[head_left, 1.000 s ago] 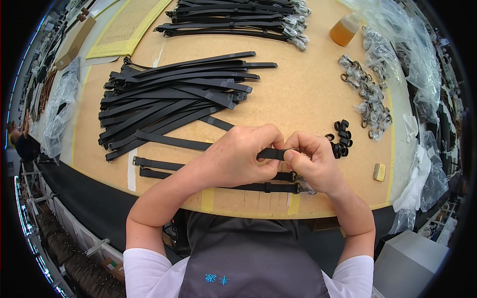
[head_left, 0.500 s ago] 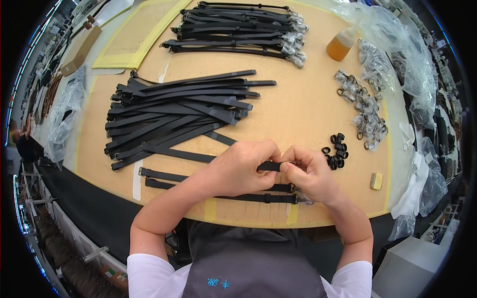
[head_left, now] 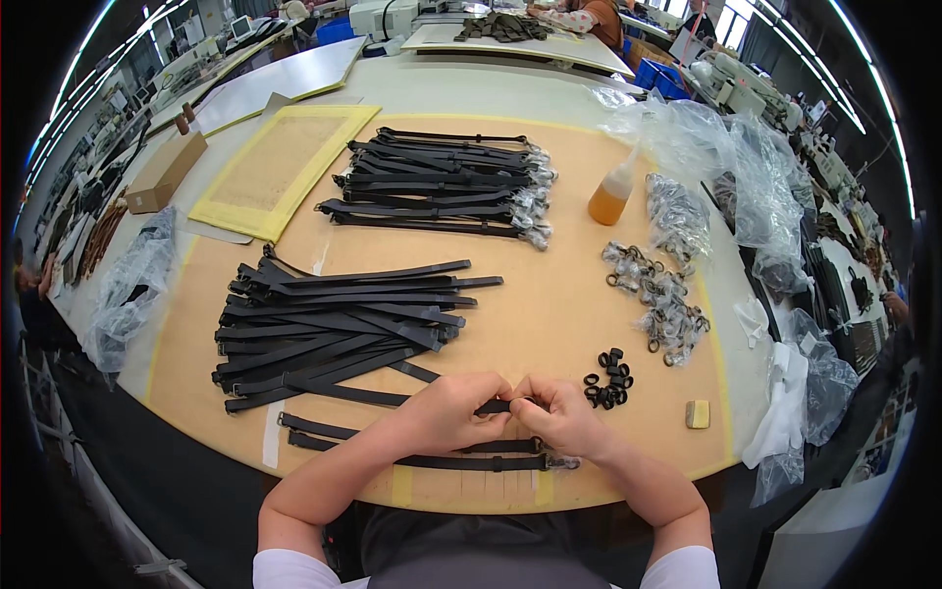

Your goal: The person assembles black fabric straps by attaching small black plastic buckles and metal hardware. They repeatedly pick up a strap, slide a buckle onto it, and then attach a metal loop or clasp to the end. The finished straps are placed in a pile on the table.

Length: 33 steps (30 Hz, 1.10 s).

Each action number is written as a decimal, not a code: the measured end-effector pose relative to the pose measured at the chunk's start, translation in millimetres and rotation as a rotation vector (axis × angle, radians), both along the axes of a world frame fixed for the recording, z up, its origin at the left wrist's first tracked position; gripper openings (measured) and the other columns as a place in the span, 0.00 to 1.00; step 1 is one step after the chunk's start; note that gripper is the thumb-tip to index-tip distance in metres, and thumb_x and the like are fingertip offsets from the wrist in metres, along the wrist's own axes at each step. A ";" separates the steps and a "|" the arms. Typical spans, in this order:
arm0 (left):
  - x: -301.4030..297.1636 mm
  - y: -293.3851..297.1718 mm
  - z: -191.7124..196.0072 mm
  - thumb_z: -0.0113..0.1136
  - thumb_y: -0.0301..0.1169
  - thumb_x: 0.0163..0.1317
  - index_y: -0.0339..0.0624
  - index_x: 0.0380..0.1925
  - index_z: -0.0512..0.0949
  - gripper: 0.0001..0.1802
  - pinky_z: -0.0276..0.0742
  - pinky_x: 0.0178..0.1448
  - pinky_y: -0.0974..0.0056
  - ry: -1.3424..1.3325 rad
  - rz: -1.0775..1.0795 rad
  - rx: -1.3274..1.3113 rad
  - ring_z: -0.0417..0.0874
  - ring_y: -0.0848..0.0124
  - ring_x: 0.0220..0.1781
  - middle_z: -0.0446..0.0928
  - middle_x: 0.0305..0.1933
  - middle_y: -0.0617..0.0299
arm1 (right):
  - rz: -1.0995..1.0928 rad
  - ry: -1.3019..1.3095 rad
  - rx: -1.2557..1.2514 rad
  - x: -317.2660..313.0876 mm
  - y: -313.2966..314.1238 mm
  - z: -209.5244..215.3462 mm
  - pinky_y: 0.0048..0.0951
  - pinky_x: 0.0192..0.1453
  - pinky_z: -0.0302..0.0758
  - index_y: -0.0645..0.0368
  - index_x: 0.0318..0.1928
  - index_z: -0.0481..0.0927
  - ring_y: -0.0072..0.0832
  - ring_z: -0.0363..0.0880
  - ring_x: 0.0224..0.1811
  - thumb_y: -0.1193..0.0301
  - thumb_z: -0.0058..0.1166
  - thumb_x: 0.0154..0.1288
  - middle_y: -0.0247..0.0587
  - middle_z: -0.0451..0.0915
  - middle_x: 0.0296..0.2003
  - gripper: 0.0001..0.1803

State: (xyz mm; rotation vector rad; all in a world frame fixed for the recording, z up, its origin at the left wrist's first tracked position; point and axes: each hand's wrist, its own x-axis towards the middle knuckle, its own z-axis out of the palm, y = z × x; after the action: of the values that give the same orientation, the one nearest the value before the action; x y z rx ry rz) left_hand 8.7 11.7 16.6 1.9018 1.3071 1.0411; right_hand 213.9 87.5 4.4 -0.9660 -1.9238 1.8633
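Blue lettering has slipped from view; both hands (head_left: 449,407) (head_left: 557,417) pinch a strap (head_left: 358,394).

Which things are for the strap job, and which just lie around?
Seem part of it:
strap held in the left hand and right hand
black strap pile
small black loops
wrapped metal pieces

Probably just lying about:
cardboard box
crumpled plastic

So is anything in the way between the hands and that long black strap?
Nothing that shows. The left hand and right hand are both at the black strap. The little black rings lie off to the right, not in between. Something tiny could be hidden inside the fingers; I can't tell.
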 end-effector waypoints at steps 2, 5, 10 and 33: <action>-0.4 -1.1 -5.0 0.71 0.27 0.55 0.37 0.39 0.80 0.13 0.80 0.33 0.61 0.029 -0.010 0.049 0.85 0.59 0.31 0.82 0.32 0.52 | 0.019 -0.005 -0.044 -0.1 -0.7 2.6 0.22 0.28 0.69 0.65 0.38 0.82 0.14 0.74 0.26 0.66 0.57 0.70 0.31 0.78 0.24 0.13; -0.1 -2.9 -8.5 0.70 0.26 0.54 0.37 0.39 0.79 0.13 0.80 0.34 0.60 0.085 -0.017 0.078 0.85 0.56 0.31 0.82 0.31 0.52 | 0.059 0.041 -0.087 1.4 1.7 -1.8 0.21 0.29 0.69 0.65 0.39 0.82 0.13 0.74 0.27 0.65 0.57 0.72 0.31 0.79 0.26 0.13; -0.4 -3.5 -13.7 0.69 0.25 0.53 0.37 0.37 0.77 0.12 0.80 0.32 0.58 0.127 -0.038 0.155 0.84 0.55 0.29 0.81 0.29 0.52 | 0.154 0.062 -0.212 6.3 6.7 -4.5 0.23 0.31 0.71 0.64 0.43 0.81 0.15 0.75 0.30 0.63 0.56 0.75 0.31 0.80 0.28 0.15; -4.6 -8.8 13.2 0.75 0.28 0.58 0.37 0.41 0.78 0.16 0.81 0.43 0.67 -0.269 -0.198 -0.099 0.87 0.70 0.39 0.85 0.38 0.58 | 0.048 0.343 -0.348 -2.1 -31.8 6.4 0.20 0.39 0.64 0.60 0.34 0.75 0.12 0.65 0.35 0.69 0.49 0.76 0.24 0.73 0.31 0.11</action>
State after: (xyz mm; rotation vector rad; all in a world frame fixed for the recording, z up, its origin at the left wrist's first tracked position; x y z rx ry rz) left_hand 4.0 2.9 29.9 1.7096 0.9799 1.0661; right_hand 211.8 55.7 10.8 -0.6351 -1.4663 2.2675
